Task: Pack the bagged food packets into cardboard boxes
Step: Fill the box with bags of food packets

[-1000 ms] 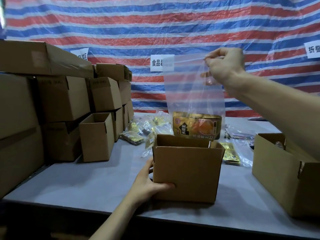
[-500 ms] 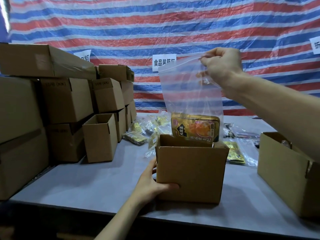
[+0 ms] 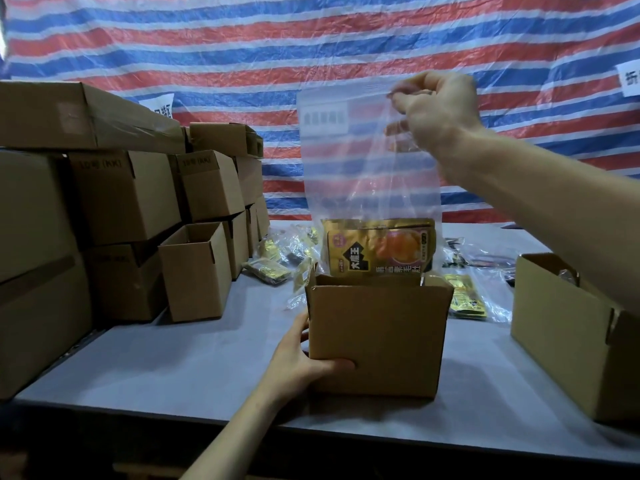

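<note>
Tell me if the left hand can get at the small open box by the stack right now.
Probably yes. The left hand grips the centre box at its corner, and only bare table lies between it and the small open box; it would have to let go first.

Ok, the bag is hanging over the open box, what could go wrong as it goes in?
1. The right hand pinches only one top corner of the clear bag, so the gold packet may swing and catch the rim of the open box.
2. The bag stands far taller than the box; the slack plastic could bunch above the rim.
3. The left hand grips just the box's lower left corner, so a snag might twist it.
</note>
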Tool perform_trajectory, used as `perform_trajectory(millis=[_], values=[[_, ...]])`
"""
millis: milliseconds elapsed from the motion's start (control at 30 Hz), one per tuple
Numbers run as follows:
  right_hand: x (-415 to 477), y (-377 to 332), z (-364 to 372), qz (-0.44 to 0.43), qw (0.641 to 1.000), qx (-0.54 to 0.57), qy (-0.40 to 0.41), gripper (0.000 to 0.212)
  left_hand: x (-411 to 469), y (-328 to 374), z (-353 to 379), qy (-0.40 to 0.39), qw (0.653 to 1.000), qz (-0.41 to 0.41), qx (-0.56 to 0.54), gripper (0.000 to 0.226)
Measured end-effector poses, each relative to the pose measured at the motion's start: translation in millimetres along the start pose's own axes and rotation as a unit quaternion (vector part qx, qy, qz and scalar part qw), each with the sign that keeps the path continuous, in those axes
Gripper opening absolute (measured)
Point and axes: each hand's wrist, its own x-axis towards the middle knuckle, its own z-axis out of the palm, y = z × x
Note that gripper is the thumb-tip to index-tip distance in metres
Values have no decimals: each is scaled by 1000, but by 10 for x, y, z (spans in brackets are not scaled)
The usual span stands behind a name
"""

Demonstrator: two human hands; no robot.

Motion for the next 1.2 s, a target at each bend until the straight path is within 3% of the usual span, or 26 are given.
perform_trajectory(millis=[300, 467, 700, 800, 900, 1100, 1200], values=[[24, 112, 65, 20, 1000, 9, 12, 10, -14, 9, 5, -5, 1000, 0, -5, 95], [66, 265, 55, 31, 999, 3, 23, 20, -14, 5, 4, -2, 1000, 2, 4, 96], [-52, 596, 14, 104, 994, 33, -33, 21, -21, 11, 8, 4, 1000, 6, 10, 93], [-210, 762, -2, 90, 985, -80, -122, 17, -26, 8, 5, 5, 1000, 6, 9, 94], [-365, 928, -15, 99, 931, -242, -255, 11, -25, 7, 7, 9, 1000, 6, 8, 94], [-332, 955, -179, 52, 937, -264, -223, 14, -6, -49, 12, 11, 1000, 0, 1, 92], [-358, 950, -253, 39, 903, -330, -273, 11, -1, -49, 7, 7, 1000, -1, 1, 92]])
